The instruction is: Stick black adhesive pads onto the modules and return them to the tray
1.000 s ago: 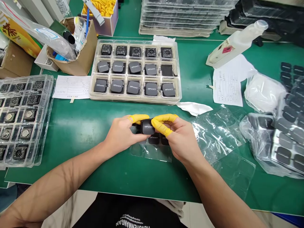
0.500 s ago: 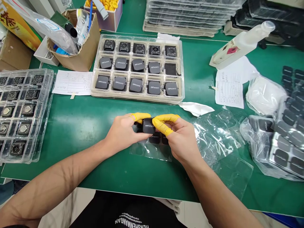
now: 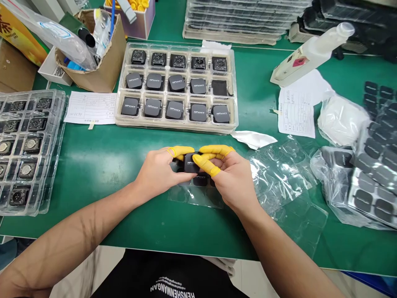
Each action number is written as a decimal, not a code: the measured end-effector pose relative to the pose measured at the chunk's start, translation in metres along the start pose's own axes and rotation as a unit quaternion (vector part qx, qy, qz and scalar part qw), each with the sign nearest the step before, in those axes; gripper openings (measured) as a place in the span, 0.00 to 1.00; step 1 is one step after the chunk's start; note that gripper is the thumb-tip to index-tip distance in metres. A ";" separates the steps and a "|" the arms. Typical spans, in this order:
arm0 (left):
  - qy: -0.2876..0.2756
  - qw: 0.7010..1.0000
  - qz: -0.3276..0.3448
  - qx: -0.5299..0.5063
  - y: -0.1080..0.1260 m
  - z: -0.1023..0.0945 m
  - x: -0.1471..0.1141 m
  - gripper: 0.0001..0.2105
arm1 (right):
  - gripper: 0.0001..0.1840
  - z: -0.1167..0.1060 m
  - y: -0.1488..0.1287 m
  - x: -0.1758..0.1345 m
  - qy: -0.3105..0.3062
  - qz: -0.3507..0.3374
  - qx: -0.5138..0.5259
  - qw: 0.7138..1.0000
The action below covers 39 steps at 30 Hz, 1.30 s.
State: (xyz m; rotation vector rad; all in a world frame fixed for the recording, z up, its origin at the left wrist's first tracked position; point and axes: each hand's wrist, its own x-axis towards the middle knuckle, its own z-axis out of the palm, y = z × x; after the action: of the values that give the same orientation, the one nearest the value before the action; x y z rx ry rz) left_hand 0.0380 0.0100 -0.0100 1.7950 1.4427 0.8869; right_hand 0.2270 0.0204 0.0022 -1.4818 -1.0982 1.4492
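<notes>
Between my two hands is a black square smartwatch case (image 3: 190, 163) with white lettering on its face. My left hand (image 3: 163, 169) grips it from the left, with a yellow finger cot on the index finger and the bare thumb below. My right hand (image 3: 228, 169), in yellow finger cots, presses thumb and fingers on its right side, covering part of the lettering. Under the hands lies a clear film sheet (image 3: 198, 196) carrying black square stickers (image 3: 200, 179). Beyond stands a plastic tray (image 3: 176, 127) of similar watch cases (image 3: 174, 109); one compartment in its middle row shows only a dark pad (image 3: 219, 87).
At left are stacked clear trays (image 3: 43, 165) with watch parts. A cardboard box (image 3: 105, 68) of supplies stands at the back left, a white bottle (image 3: 310, 56) at the back right. Crumpled clear film (image 3: 282, 174) and bagged black stickers (image 3: 366, 198) lie on the right.
My right thumb has moved left over the face of the watch case, covering more of its lettering. The whole view has shifted slightly.
</notes>
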 end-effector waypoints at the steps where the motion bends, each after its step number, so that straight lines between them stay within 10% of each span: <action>1: 0.001 1.000 -0.002 -0.001 0.000 0.000 0.000 0.23 | 0.32 -0.001 -0.001 0.000 0.002 0.001 -0.004 1.000; 6: 0.002 1.000 -0.013 -0.018 0.001 -0.002 0.000 0.24 | 0.48 0.001 -0.003 0.003 -0.067 0.010 -0.031 0.997; 26: -0.015 0.998 -0.035 -0.041 -0.002 -0.005 0.003 0.20 | 0.21 -0.001 -0.010 0.000 -0.004 -0.111 -0.098 0.989; 33: 0.004 0.999 0.010 -0.036 -0.004 -0.006 0.003 0.11 | 0.17 -0.036 -0.080 0.120 0.101 -0.240 -0.186 0.947; 39: -0.001 0.999 0.028 -0.034 -0.007 -0.005 0.003 0.13 | 0.21 -0.036 -0.094 0.194 0.087 -0.272 -0.508 0.812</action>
State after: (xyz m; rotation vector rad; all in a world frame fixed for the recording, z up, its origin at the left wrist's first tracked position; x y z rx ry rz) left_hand 0.0299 0.0147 -0.0128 1.7931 1.3503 0.9527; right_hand 0.2529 0.2354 0.0291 -1.6734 -2.1255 0.2430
